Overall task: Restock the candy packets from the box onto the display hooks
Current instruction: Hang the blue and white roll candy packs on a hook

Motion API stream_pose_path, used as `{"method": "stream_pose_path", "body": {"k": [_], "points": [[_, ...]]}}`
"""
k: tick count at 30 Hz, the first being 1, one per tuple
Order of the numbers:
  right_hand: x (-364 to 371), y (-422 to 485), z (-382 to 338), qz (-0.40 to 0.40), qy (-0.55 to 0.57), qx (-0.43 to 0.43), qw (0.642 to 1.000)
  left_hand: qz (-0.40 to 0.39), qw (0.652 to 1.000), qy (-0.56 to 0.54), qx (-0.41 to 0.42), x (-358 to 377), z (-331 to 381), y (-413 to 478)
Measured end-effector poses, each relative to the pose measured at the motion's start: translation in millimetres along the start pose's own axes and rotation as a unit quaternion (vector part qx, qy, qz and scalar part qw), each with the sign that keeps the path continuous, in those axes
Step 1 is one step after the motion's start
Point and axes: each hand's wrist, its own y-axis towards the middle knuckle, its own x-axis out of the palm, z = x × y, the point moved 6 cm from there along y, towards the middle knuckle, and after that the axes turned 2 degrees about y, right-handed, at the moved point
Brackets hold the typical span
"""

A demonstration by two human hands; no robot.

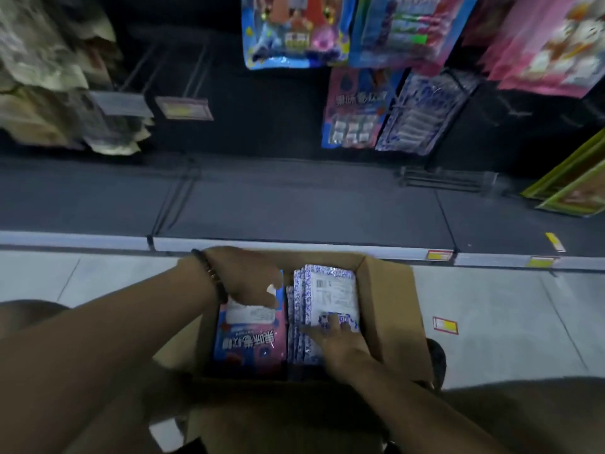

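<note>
Open cardboard box (389,309) sits on the pale tiled floor (491,306), just in front of the dark bottom shelf (294,204).

Inside the box are two stacks side by side: pink candy packets (252,339) on the left, blue-and-white patterned packets (327,290) on the right.

Left hand (248,276), beaded bracelet (209,273) at the wrist, is bent over the far end of the top pink packet and touches it. Whether it pinches the packet cannot be told; the view is blurred.

Right hand (334,342) lies flat on the near end of the blue-and-white stack, fingers straight and slightly spread.

Matching pink hanging packets (357,106) and blue-and-white hanging packets (422,113) are on the display above. Wire display hooks (193,73) with price tags stand to their left. A loose price label (445,325) lies on the floor right of the box.
</note>
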Motion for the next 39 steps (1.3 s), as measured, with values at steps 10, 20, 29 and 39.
{"method": "stream_pose_path", "body": {"k": [10, 20, 29, 39], "points": [[16, 24, -10, -0.070, -0.135, 0.000, 0.988, -0.004, 1.000, 0.019, 0.007, 2, 6, 9], [-18, 1, -1, 0.074, -0.085, 0.035, 0.993, 0.001, 0.999, 0.041, 0.003, 5, 0, 8], [-142, -59, 2, 0.150, 0.015, 0.002, 0.989, 0.006, 1.000, 0.023, -0.007, -12, -6, -5], [-246, -123, 30, 0.245, 0.284, -0.128, 0.918, 0.196, 0.960, -0.202, 0.007, -45, 8, -17]]}}
